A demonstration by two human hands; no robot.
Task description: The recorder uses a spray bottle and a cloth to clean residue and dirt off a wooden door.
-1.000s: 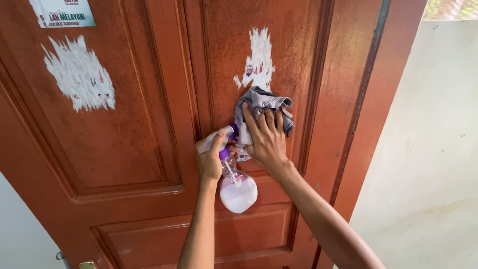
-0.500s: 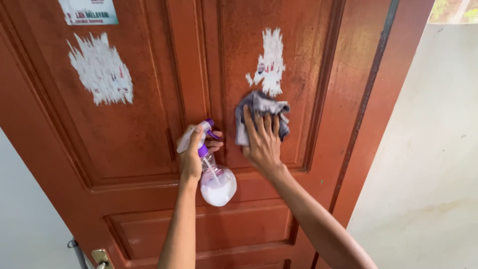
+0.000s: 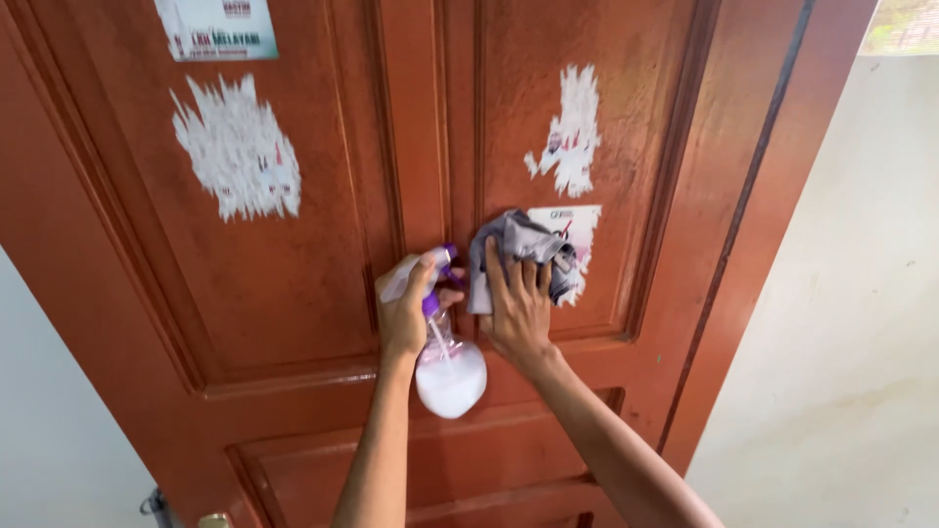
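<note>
Right hand (image 3: 516, 311) presses a grey cloth (image 3: 518, 254) flat on the door (image 3: 293, 293) (sticker scraps (image 3: 572, 244) at one o'clock); left hand (image 3: 409, 313) grips the spray bottle (image 3: 448, 370) — a loosened grip could drop it.

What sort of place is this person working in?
Probably a house doorway: a brown panelled wooden door with torn sticker remains, a pale plastered wall beside it. The left hand holds a spray bottle, the right hand a grey cloth.
</note>
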